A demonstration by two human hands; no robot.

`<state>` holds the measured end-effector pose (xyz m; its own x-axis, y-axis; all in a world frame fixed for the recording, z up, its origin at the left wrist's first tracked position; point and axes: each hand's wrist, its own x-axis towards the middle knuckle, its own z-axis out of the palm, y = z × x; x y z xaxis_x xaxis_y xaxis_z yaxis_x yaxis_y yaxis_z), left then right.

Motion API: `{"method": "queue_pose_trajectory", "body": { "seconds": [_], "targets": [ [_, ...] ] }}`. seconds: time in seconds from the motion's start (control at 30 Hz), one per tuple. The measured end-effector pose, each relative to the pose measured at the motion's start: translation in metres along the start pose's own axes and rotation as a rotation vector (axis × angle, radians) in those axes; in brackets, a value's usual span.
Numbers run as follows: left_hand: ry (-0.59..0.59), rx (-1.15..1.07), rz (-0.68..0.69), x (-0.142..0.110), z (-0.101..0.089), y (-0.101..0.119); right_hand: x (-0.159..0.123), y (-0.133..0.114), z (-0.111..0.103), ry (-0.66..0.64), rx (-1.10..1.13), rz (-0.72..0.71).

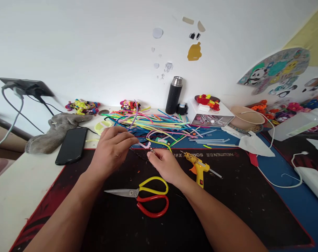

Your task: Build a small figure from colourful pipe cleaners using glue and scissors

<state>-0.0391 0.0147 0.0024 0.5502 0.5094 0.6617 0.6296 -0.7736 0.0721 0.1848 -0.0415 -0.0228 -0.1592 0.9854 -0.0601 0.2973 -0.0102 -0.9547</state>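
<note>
As the short, pale pink fuzzy strip (147, 145) sits between my hands, it lies at three o'clock from my left hand (113, 147) and eleven from my right hand (165, 164), its long axis running roughly ten to four. My left pinches the ten-o'clock end; my right closes on a small silvery bit (152, 150) just beside the other end, touching or not I cannot tell. Yellow-and-red-handled steel scissors (136, 193) lie at seven o'clock, a yellow plastic glue gun (199, 167) at four.
</note>
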Motion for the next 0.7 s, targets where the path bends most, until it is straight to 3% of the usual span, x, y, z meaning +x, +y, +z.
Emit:
{"method": "queue_pose_trajectory", "body": {
  "seconds": [0.7],
  "targets": [
    [-0.015, -0.033, 0.029, 0.0026, -0.002, 0.0011, 0.0005, 0.002, 0.0, 0.005, -0.002, -0.003]
  ]
}}
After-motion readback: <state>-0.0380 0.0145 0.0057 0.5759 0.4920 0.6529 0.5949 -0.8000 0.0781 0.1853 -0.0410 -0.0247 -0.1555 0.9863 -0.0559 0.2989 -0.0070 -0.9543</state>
